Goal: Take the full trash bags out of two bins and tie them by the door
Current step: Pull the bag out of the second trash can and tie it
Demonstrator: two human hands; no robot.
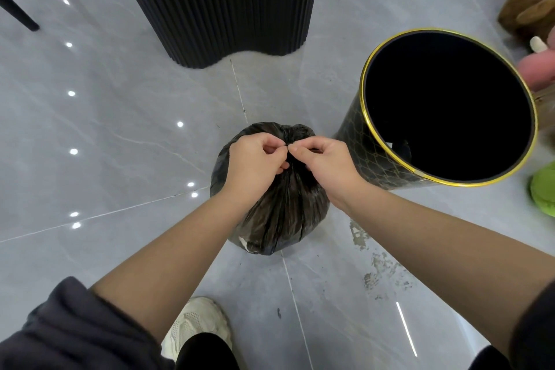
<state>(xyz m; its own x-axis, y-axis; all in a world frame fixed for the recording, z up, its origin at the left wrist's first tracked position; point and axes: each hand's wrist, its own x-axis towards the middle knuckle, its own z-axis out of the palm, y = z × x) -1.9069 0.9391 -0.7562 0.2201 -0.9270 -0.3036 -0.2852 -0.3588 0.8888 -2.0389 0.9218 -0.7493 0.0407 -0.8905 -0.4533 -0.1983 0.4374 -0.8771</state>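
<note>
Closest to us, our pale shoe [196,324] is planted on the grey tiled floor [120,159], dark sleeves pushed up both forearms. Just ahead, the black trash bag [276,213] sits full and rounded on the tiles, out of its bin. Our left hand [255,161] and right hand [326,162] meet over its gathered neck, each one closed, thumb and fingertips pinching a bit of the plastic right where the folds bunch together. So we judge we're in the tying step on this bag; whether a knot is already formed under the fingers, we can't tell.

Next up, as we read it: cross or cinch those two pinched ends and pull them apart firmly, keeping the neck bunched so nothing slips loose. Thin plastic, so a steady pull, not a jerk.

Just to the right of the bag stands the black bin [447,108] with the gold rim, open and dark inside, apparently with no bag in it. It's close to our right forearm, so a wide pull could nudge it. Beyond it, at the right edge, a green thing [545,189] and some plush toys [531,9] lie on the floor. Farther ahead a black ribbed column [216,0] rises, well apart from the bag. No door shows in view, and no second bin.
</note>
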